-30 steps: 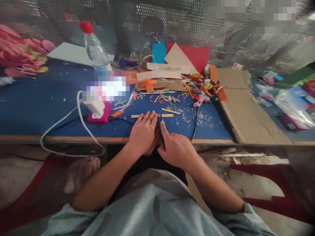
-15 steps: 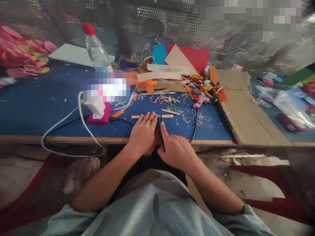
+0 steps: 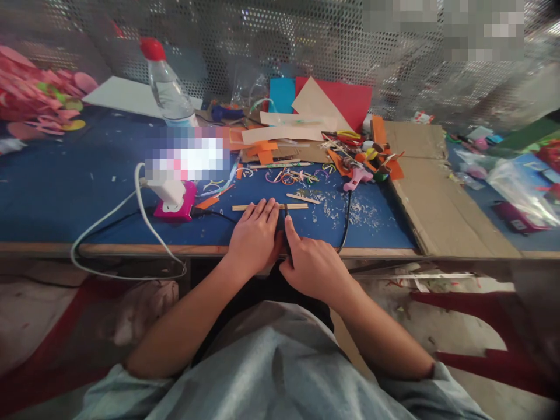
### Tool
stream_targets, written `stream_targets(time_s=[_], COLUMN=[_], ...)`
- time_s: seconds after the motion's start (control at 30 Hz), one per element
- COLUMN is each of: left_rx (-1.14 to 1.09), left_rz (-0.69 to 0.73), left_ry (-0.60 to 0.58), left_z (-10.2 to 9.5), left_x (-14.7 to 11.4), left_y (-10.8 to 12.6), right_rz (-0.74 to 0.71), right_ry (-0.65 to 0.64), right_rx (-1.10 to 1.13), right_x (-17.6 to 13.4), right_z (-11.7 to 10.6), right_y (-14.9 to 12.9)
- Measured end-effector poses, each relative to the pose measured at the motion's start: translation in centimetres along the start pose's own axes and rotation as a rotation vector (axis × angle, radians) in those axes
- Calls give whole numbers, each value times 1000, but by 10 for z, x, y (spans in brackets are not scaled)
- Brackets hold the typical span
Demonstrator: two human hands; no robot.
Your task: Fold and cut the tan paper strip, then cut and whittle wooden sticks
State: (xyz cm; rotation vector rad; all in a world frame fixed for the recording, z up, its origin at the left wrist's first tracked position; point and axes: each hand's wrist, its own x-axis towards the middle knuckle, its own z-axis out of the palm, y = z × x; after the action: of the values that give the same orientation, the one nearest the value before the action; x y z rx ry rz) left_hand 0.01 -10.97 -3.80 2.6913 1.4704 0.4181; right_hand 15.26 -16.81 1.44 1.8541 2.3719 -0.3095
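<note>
My left hand [image 3: 256, 228] lies flat, fingers stretched out, pressing thin wooden sticks [image 3: 298, 206] down on the blue tabletop near its front edge. Both ends of the sticks show past the fingers. My right hand [image 3: 315, 265] is closed around a dark knife [image 3: 286, 212], its index finger stretched along the back of the tool. The knife's tip lies across the sticks, just right of my left fingertips. Most of its handle is hidden by the hand. Just beyond the sticks lies a loose flat wooden stick [image 3: 302, 199].
A pink glue gun [image 3: 357, 178] with a black cord lies right, beside white shavings and a cardboard sheet [image 3: 431, 195]. Left are a magenta power block [image 3: 175, 205] with cables and a clear bottle [image 3: 172, 93]. Paper sheets [image 3: 335, 96] and scraps lie behind.
Both hands, the knife and the sticks keep nearly the same positions. Only a slight shift of the camera view shows.
</note>
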Motion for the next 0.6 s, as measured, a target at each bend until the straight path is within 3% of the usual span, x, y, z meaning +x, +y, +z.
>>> stream_targets(time_s=[0.17, 0.43, 0.6], left_rx=[4, 15, 22], left_rz=[1, -4, 2], left_ry=[-16, -19, -5], left_z=[-1, 0, 1], left_x=[0, 1, 0], left_y=[0, 0, 0], right_rz=[10, -8, 2], right_ry=[22, -32, 8], right_rx=[26, 9, 12], right_x=[12, -10, 4], right_z=[-4, 0, 2], right_y=[3, 0, 1])
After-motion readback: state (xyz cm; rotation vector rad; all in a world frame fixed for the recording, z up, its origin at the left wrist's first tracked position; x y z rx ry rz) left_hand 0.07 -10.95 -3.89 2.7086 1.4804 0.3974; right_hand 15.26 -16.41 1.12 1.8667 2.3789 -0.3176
